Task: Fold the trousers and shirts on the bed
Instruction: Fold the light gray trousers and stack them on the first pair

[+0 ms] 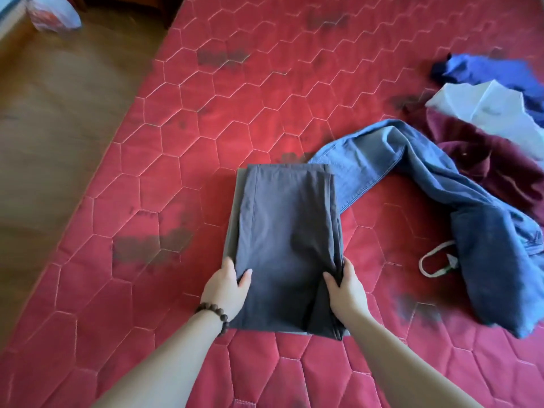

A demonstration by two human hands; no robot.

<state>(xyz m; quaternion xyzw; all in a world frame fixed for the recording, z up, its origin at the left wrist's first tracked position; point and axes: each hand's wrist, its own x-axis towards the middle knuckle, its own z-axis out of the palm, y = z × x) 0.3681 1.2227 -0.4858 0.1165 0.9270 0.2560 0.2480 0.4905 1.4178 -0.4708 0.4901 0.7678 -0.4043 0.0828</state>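
Dark grey trousers (282,225) lie folded into a long rectangle on the red quilted bed (206,113), running away from me. My left hand (226,287), with a bead bracelet at the wrist, grips their near left edge. My right hand (347,287) grips the near right edge, fingers curled under the cloth. Blue jeans (441,195) lie crumpled to the right, one leg reaching behind the grey trousers. Further right, in a heap, are a maroon shirt (477,160), a white shirt (482,110) and a bright blue garment (488,72).
The bed's left edge runs diagonally, with brown floor (59,128) beyond it. A plastic bag (53,13) sits on the floor at the top left. A white drawstring loop (432,260) pokes out from under the jeans.
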